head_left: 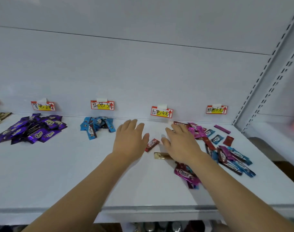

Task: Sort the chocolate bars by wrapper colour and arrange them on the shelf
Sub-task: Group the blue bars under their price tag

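We note the white shelf (75, 173) carries sorted heaps along its back edge: purple bars (32, 131) toward the left, blue bars (96, 126) beside them, each under a price tag (102, 105). An unsorted mix (226, 154) of pink, blue and red wrappers crowds the right side. Our left hand (129, 141) and right hand (181, 144) lie flat mid-shelf, each grip wide and holding nothing. Between them sits a red bar (151, 144), long axis slanting from near-left to far-right. A gold bar (161, 155) lies crosswise, partly under the right hand.
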`<action>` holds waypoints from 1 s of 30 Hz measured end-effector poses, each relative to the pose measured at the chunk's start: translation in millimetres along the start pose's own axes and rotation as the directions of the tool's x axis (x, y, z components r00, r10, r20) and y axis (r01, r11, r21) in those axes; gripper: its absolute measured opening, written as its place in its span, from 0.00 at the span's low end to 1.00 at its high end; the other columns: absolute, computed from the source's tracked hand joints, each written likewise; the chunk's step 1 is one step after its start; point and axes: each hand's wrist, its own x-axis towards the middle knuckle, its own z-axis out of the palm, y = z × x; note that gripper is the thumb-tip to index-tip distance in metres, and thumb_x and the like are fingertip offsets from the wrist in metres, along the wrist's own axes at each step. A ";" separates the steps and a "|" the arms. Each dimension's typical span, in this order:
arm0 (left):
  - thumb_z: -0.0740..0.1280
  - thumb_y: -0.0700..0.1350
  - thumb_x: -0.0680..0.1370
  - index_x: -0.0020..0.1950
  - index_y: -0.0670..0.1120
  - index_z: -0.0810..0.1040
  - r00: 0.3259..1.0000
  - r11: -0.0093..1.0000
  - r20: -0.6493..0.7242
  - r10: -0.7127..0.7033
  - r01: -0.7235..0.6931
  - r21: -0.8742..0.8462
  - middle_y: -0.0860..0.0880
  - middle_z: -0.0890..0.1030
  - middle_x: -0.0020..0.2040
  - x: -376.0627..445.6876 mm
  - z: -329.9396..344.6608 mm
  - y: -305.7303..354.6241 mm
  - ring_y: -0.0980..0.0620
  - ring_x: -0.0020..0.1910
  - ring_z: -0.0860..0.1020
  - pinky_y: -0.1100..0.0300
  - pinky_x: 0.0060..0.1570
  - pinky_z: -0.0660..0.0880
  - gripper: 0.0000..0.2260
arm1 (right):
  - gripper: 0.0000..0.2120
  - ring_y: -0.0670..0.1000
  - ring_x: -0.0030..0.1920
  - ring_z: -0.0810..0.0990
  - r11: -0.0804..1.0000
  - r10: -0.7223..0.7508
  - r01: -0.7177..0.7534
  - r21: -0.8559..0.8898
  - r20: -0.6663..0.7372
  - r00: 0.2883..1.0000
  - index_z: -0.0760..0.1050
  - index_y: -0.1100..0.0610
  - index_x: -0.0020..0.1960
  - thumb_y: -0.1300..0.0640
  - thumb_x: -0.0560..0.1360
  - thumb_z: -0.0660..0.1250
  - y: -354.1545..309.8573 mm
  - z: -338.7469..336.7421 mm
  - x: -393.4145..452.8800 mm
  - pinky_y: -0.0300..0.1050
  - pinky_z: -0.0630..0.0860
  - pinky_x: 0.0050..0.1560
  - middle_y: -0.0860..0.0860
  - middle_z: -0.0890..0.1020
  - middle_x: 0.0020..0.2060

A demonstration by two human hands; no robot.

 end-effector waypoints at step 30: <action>0.58 0.56 0.85 0.58 0.47 0.84 0.998 0.969 0.065 -0.002 0.018 -0.245 0.51 0.81 0.55 -4.6 40.4 95.0 0.51 0.58 0.76 0.53 0.61 0.75 0.19 | 0.06 0.50 0.42 0.83 0.981 -0.077 0.032 0.192 0.230 0.970 0.85 0.53 0.51 0.53 0.78 0.72 61.0 -36.2 8.0 0.52 0.83 0.48 0.50 0.84 0.41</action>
